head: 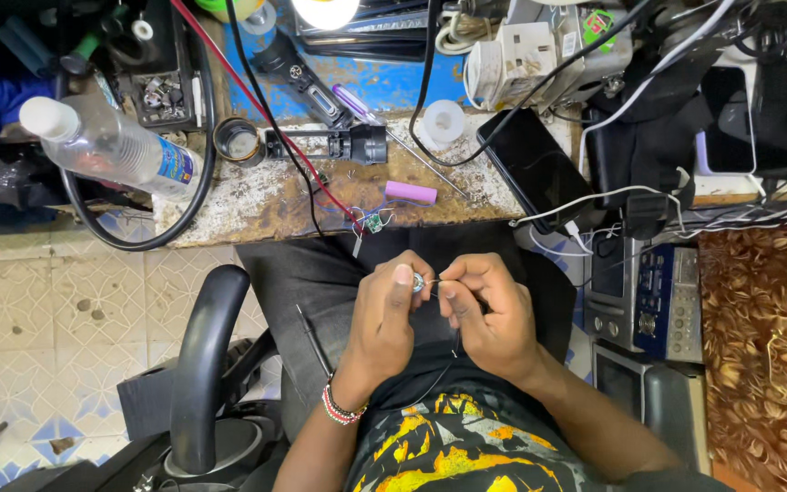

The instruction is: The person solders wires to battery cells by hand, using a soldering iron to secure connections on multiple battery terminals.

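Cluttered workbench [266, 205]: torch [321, 144], bottle [107, 146], phone [539, 169].

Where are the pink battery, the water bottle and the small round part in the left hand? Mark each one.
pink battery [410, 192], head view, middle of its side.
water bottle [111, 144], head view, clear body.
small round part [419, 282], head view, its face, pinched by the left hand [386, 321].

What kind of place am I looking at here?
Probably a small electronics repair bench: a worn worktop holding a dismantled black torch, a small circuit board on wires and phones, while both hands work a tiny round part.
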